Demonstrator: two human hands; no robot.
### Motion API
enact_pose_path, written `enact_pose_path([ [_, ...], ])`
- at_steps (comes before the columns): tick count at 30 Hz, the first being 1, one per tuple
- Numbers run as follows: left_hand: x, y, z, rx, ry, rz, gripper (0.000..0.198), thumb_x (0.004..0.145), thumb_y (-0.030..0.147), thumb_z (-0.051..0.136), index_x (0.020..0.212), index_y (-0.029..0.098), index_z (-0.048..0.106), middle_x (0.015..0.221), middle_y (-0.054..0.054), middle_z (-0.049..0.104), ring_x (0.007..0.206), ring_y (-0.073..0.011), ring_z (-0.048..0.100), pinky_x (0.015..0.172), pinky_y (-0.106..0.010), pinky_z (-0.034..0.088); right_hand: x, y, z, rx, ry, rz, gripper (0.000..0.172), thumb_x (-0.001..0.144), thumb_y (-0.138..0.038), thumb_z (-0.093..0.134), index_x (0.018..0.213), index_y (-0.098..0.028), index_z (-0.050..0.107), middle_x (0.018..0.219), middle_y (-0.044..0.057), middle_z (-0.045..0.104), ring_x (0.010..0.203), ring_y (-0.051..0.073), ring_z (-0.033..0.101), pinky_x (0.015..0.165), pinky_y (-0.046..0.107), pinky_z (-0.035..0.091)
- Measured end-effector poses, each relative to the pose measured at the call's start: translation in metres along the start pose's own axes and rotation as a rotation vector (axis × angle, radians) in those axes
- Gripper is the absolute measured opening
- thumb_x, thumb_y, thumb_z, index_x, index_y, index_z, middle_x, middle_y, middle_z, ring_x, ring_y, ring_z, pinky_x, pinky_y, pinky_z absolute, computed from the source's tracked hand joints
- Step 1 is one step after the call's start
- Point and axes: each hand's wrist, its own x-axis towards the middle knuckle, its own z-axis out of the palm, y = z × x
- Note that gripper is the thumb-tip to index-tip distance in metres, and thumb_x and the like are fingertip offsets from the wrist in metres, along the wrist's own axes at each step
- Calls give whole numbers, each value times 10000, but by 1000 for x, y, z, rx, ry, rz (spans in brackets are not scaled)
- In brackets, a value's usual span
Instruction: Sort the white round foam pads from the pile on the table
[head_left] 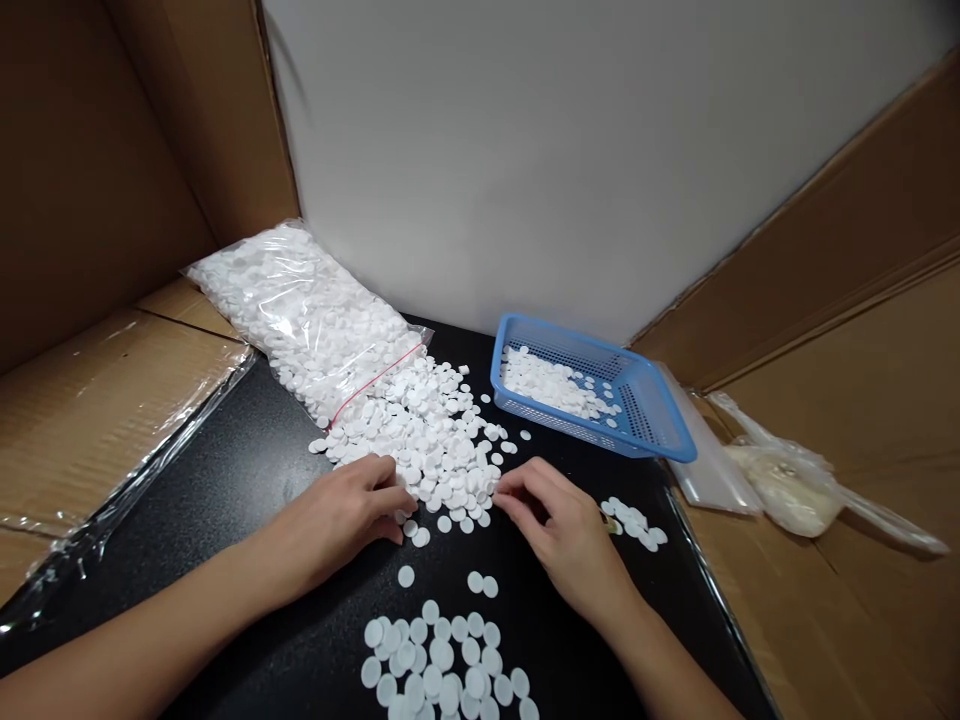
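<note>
Your left hand [352, 510] is resting at the near edge of the disc pile [427, 440] mid-mat [247, 470], fingers curling, tips touching discs; can't tell if it's gripping any. Your right hand [559, 530] is pinching its fingertips together at the pile's near-right edge. Bag [300, 310] is lying far left, basket [652, 420] far right.

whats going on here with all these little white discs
A person has both hands on a black table, at the near edge of a pile of white discs lying at the mouth of a plastic bag. The left hand and right hand each have fingertips among discs at that edge. A blue basket beyond the right hand holds more discs, and a flat group lies nearer the person.
</note>
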Motion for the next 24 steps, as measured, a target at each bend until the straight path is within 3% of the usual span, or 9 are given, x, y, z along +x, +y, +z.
enact_pose_path([
  [5, -3, -1, -2, 32, 62, -6, 156, 963, 181, 561, 1017, 238, 696, 880, -11, 570, 742, -165, 560, 629, -260, 386, -10, -13, 6, -47, -182, -96, 163, 971, -160, 549, 890, -230, 672, 851, 22, 638, 767, 182, 640, 670, 281, 512],
  [10, -3, 2, -1, 77, 66, 35, 139, 958, 202, 590, 1005, 249, 712, 877, -12, 544, 728, -158, 524, 615, -262, 358, -10, -11, 16, -182, -159, -127, 103, 941, -144, 605, 891, -220, 654, 870, 34, 661, 807, 205, 631, 705, 306, 514],
  [16, 0, 10, -1, 97, 69, 80, 168, 978, 198, 588, 851, 216, 696, 867, -15, 543, 763, -176, 488, 667, -290, 349, -8, -11, 20, -274, -91, -279, 201, 944, -99, 514, 798, -193, 615, 755, 31, 622, 676, 181, 560, 667, 323, 440],
  [20, -2, 14, -10, 50, 54, 80, 159, 971, 180, 586, 861, 208, 696, 897, -26, 564, 808, -191, 501, 717, -305, 368, -11, -25, 21, 20, -181, -51, 183, 857, -67, 580, 738, -202, 610, 711, -13, 582, 639, 145, 546, 588, 252, 427],
  [24, -5, 24, -23, -231, -134, -18, 74, 909, 207, 700, 838, 226, 706, 905, 0, 575, 904, -192, 551, 797, -283, 407, -14, -38, 22, 65, -339, 72, 187, 811, -58, 662, 695, -202, 632, 700, -30, 575, 658, 142, 561, 598, 241, 424],
])
